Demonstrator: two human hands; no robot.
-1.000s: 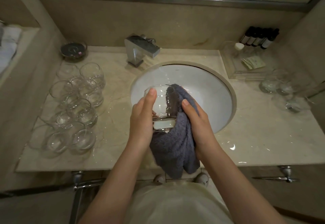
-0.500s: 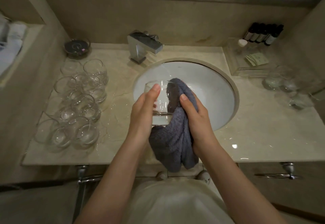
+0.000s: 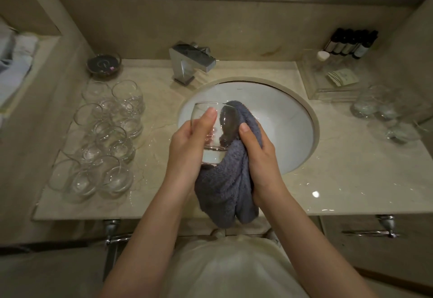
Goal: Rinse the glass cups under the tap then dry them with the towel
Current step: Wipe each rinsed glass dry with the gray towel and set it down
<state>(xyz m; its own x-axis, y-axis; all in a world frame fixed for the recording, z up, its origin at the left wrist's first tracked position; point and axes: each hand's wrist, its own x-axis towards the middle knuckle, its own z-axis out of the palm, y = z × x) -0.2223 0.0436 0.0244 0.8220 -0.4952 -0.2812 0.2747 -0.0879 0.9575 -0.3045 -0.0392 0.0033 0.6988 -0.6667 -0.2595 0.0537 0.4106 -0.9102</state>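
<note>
While held over the sink (image 3: 293,119), cup (image 3: 206,119) sits tilted in left hand (image 3: 187,147), thumb up the near wall, fingers wrapped round the far side and base: a full grip round the belly. Right hand (image 3: 260,157) clutches towel (image 3: 225,185), thumb pressing a wad of it through the mouth and against the inner wall, rest of the cloth hanging down past the table (image 3: 351,180) edge. Thin clear glass, so likely light but brittle; probably wet and slick on the outside, to judge by droplets glinting on the table. Best held low round the widest part, never by the thin rim alone, and squeezed only gently while the cloth turns inside. Soft, thick towel: bunches easily, soaks well, cushions the glass, but could snag at the rim and lever the cup out of a loose hold. Safer kept over the basin or low above the table, since a drop on stone would likely break it. More cups (image 3: 105,138) crowded at left, touching one another, so easily knocked when setting one down; a few others (image 3: 384,115) at right, near a tray (image 3: 328,87). Tap (image 3: 192,61) not running.
</note>
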